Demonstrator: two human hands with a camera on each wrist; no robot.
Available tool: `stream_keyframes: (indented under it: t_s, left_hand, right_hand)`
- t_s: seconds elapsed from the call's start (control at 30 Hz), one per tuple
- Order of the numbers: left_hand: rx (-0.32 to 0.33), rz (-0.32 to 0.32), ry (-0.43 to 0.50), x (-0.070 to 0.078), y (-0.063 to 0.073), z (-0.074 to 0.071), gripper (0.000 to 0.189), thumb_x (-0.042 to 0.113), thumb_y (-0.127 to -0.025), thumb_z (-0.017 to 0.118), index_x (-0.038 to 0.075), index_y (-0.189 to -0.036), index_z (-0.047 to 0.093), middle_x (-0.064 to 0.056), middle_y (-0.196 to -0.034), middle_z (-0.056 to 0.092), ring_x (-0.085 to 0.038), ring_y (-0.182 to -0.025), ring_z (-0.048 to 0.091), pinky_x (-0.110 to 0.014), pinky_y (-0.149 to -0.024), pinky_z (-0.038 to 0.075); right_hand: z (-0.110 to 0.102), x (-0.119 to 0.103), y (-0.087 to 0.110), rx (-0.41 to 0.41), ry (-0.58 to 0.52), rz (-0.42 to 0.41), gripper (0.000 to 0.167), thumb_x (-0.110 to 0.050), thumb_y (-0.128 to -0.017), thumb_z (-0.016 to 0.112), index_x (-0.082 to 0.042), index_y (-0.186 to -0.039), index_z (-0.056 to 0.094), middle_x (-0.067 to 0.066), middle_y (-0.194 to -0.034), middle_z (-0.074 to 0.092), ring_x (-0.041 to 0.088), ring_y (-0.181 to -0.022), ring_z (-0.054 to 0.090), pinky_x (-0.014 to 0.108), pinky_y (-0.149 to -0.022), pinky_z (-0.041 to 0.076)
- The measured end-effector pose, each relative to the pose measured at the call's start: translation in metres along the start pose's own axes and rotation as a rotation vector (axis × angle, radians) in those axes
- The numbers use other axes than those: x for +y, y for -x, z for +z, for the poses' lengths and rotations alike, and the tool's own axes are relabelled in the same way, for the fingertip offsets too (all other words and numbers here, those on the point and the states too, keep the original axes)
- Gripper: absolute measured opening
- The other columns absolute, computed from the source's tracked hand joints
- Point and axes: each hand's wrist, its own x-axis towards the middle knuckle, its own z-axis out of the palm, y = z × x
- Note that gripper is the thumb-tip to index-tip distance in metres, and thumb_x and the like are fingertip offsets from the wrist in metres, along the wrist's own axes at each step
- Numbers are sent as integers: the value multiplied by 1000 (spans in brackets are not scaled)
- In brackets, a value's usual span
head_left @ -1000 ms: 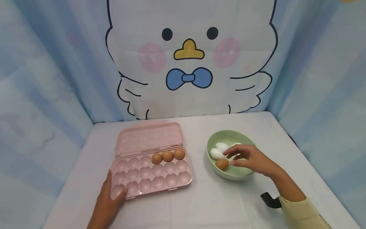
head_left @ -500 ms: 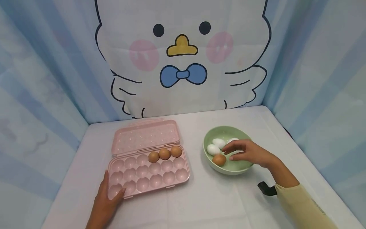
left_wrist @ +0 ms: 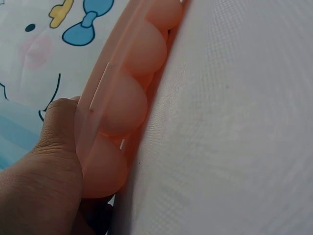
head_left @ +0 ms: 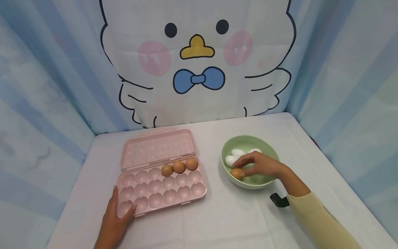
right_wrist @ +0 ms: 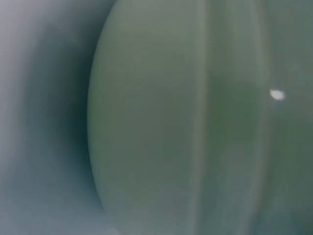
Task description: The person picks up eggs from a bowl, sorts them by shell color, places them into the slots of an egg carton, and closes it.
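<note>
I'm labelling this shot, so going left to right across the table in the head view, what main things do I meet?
Left hand → pink tray → green bowl → sleeve.

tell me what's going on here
A person's left grip holds the near left corner of an opened pink egg tray. Three brown eggs sit at the right end of its far row; the other cups in view hold none. The right grip is in a green bowl at another brown egg; whether it is firmly held is hard to tell. White eggs lie in the bowl too.
</note>
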Motion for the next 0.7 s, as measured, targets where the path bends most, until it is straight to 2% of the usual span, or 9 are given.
stream_keyframes:
  t_s: [0.2, 0.37, 0.57, 0.7]
  left_hand:
    - [9, 8, -4, 0, 1, -1, 117, 51, -94, 73, 21, -165, -15, -21, -171, -5, -46, -154, 2, -66, -119, 9]
    - [11, 21, -2, -1, 2, 0, 117, 51, -94, 73, 22, -164, -16, -19, -171, -4, -44, -155, 3, -65, -119, 10]
    - [9, 16, 0, 0, 2, 0, 118, 55, -93, 72, 23, -164, -16, -17, -172, -5, -43, -155, 3, -64, -120, 10]
    - [18, 15, -2, 0, 2, 1, 118, 55, -93, 72, 22, -165, -15, -18, -172, -3, -43, -155, 4, -64, -120, 10]
  right_hand:
    - [8, 2, -10, -2, -18, 13, 46, -11, -83, 88, -10, -127, 73, 5, -122, 72, 30, -117, 65, 56, -104, 47]
    - [9, 3, -11, 7, 14, 1, 48, -12, -83, 88, -11, -128, 73, 3, -122, 72, 28, -114, 65, 55, -103, 47]
    - [9, 3, -13, 36, 53, -58, 45, -16, -82, 89, -14, -125, 74, -1, -120, 71, 24, -111, 67, 55, -103, 48]
    - [10, 1, -13, 67, 38, -73, 43, -18, -85, 88, -14, -125, 73, 0, -119, 71, 25, -112, 66, 59, -101, 47]
